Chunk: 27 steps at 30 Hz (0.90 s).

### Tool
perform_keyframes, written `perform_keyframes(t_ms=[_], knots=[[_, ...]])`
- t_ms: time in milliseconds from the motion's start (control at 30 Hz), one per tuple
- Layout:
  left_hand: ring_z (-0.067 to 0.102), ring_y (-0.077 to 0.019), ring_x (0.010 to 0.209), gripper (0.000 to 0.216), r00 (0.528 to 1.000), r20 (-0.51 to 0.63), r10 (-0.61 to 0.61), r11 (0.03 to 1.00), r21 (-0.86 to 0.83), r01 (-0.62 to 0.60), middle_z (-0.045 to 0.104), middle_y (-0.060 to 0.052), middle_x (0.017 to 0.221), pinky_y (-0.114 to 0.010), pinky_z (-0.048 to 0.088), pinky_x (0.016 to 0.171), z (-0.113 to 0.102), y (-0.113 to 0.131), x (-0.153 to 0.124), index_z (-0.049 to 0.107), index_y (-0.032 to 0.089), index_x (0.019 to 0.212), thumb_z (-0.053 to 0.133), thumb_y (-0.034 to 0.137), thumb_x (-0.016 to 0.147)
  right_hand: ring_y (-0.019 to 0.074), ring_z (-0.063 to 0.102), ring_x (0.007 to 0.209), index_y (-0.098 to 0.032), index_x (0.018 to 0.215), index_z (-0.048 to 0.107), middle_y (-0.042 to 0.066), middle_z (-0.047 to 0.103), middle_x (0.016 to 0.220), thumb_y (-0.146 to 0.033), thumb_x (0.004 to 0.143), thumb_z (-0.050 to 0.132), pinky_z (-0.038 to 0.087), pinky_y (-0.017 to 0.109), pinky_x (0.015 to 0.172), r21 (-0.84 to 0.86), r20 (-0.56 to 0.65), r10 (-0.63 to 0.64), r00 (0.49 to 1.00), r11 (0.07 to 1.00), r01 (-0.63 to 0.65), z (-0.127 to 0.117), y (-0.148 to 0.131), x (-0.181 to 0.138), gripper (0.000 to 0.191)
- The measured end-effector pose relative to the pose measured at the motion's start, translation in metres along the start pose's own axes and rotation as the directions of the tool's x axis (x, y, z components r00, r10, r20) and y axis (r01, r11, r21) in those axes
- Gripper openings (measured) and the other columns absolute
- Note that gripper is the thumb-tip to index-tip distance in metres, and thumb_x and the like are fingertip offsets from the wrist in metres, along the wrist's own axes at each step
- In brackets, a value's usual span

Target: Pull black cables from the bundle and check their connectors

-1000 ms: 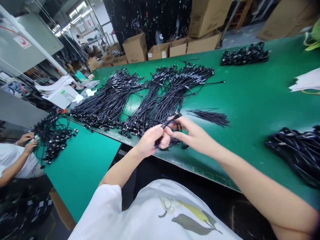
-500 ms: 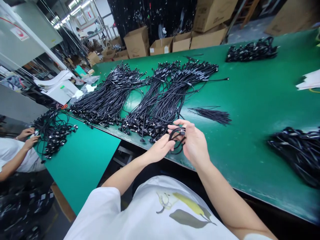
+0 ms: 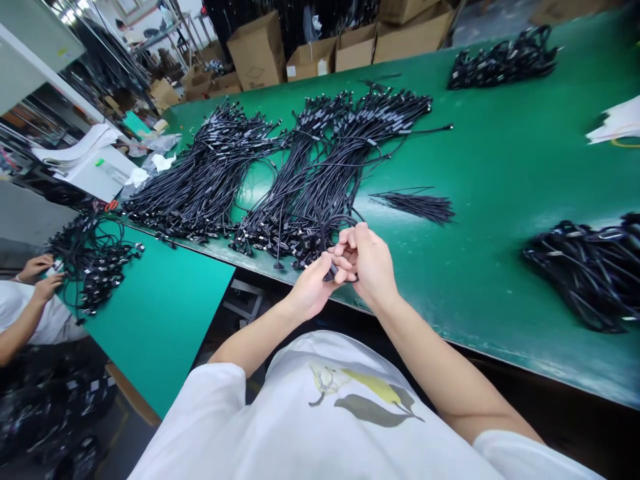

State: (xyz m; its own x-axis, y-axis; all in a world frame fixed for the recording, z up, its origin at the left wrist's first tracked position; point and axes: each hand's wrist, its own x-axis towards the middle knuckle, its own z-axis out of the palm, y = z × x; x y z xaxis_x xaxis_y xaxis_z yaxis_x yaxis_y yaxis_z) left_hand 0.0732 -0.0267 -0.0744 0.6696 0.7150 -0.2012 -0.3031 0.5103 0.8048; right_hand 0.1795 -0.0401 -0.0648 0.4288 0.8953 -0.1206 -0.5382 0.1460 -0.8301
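Close to the front edge of the green table, my left hand [image 3: 314,285] is closed around a black cable [image 3: 323,230], part of which sticks up above the fingers. My right hand [image 3: 369,261] meets it from the right, its fingertips pinched against the left fingers; whatever they pinch is too small or hidden to name. Just beyond my hands lie long bundles of black cables [image 3: 320,170] with plugs at both ends. To the right of them rests a bunch of thin black ties [image 3: 417,205].
Coiled black cables [image 3: 585,273] lie at the right, and another coiled pile [image 3: 503,60] at the far right. Cardboard boxes [image 3: 313,60] line the back edge. On the left a co-worker's hands [image 3: 46,277] handle cables beside a lower green table [image 3: 165,313].
The round cable coil between my hands has turned and is now mostly covered by my fingers. My hands have come closer together. The whole view has shifted slightly.
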Motion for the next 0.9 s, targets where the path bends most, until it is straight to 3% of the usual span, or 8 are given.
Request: perform_keyframes(t_ms=[100,200,367,533,667,733,800,900], knots=[[0.054,-0.0119,0.065,0.047,1.0,-0.018,0.014,0.99,0.138,-0.011,0.042,0.005,0.055,-0.025,0.044,0.072,-0.004,-0.001,0.0,0.058,0.016,0.075,0.053,0.06,0.089,0.0077,0.052,0.043,-0.02,0.086,0.05,-0.001,0.057,0.075,-0.071,0.077,0.061,0.031,0.016,0.026,-0.028,0.065,0.084,0.994,0.996,-0.083,-0.003,0.001,-0.003,0.053],[0.054,-0.0123,0.06,0.049,0.999,0.039,0.009,0.935,0.355,-0.022,0.042,0.006,0.054,-0.027,0.043,0.069,-0.012,0.0,0.001,0.056,0.016,0.082,0.049,0.064,0.088,0.0098,0.059,0.054,-0.024,0.102,0.05,-0.001,0.06,0.082,-0.069,0.08,0.06,0.041,0.016,0.035,-0.048,0.091,0.091,0.992,0.995,-0.087,-0.006,0.003,-0.004,0.051],[0.054,-0.0135,0.059,0.047,0.985,0.169,-0.045,0.756,0.65,-0.077,0.044,0.006,0.057,-0.03,0.045,0.068,-0.022,0.002,-0.003,0.049,0.018,0.084,0.039,0.064,0.092,0.0122,0.065,0.078,-0.025,0.103,0.05,0.001,0.062,0.098,-0.061,0.078,0.068,0.052,0.019,0.056,-0.144,0.091,0.053,0.994,0.989,-0.039,-0.01,0.003,-0.009,0.048],[0.057,-0.016,0.075,0.044,0.949,0.272,-0.157,0.602,0.789,-0.126,0.056,-0.002,0.072,-0.032,0.045,0.08,-0.022,0.007,-0.009,0.047,0.019,0.07,0.034,0.052,0.096,0.0087,0.054,0.059,-0.026,0.106,0.049,-0.006,0.055,0.07,-0.046,0.086,0.067,0.046,0.019,0.052,-0.072,0.187,-0.093,0.978,0.992,0.108,-0.01,-0.004,-0.018,0.033],[0.055,-0.0237,0.104,0.033,0.962,0.274,-0.011,0.621,0.755,-0.208,0.061,-0.007,0.094,-0.039,0.04,0.1,-0.017,0.006,-0.006,0.061,0.019,0.084,0.056,0.052,0.088,0.0045,0.033,0.042,-0.022,0.09,0.053,-0.01,0.037,0.053,-0.045,0.085,0.068,0.031,0.016,0.041,-0.066,0.171,-0.117,0.978,0.989,0.13,-0.006,-0.01,-0.019,0.027],[0.056,-0.0242,0.102,0.04,0.956,0.278,-0.095,0.755,0.646,-0.113,0.062,-0.008,0.094,-0.042,0.041,0.1,-0.012,0.005,-0.005,0.062,0.018,0.089,0.062,0.058,0.082,0.0031,0.026,0.04,-0.022,0.083,0.05,-0.01,0.032,0.052,-0.048,0.084,0.067,0.025,0.014,0.037,-0.044,0.186,-0.062,0.98,0.996,0.072,-0.005,-0.014,-0.018,0.031],[0.06,-0.0202,0.086,0.048,0.895,0.34,-0.29,0.878,0.465,0.108,0.062,-0.006,0.084,-0.042,0.047,0.092,-0.008,0.007,-0.006,0.059,0.016,0.087,0.065,0.063,0.078,0.0029,0.026,0.038,-0.023,0.082,0.046,-0.01,0.034,0.053,-0.051,0.085,0.065,0.025,0.014,0.034,-0.034,0.236,-0.006,0.972,0.999,0.014,-0.006,-0.02,-0.018,0.035],[0.058,-0.0129,0.071,0.051,0.792,0.419,-0.444,0.896,0.223,0.385,0.057,0.0,0.075,-0.04,0.051,0.086,-0.001,0.011,-0.009,0.057,0.015,0.09,0.074,0.059,0.072,0.0034,0.03,0.035,-0.023,0.083,0.043,-0.011,0.04,0.054,-0.055,0.085,0.063,0.031,0.015,0.032,-0.047,0.318,0.019,0.948,0.999,-0.005,-0.011,-0.029,-0.018,0.038]])
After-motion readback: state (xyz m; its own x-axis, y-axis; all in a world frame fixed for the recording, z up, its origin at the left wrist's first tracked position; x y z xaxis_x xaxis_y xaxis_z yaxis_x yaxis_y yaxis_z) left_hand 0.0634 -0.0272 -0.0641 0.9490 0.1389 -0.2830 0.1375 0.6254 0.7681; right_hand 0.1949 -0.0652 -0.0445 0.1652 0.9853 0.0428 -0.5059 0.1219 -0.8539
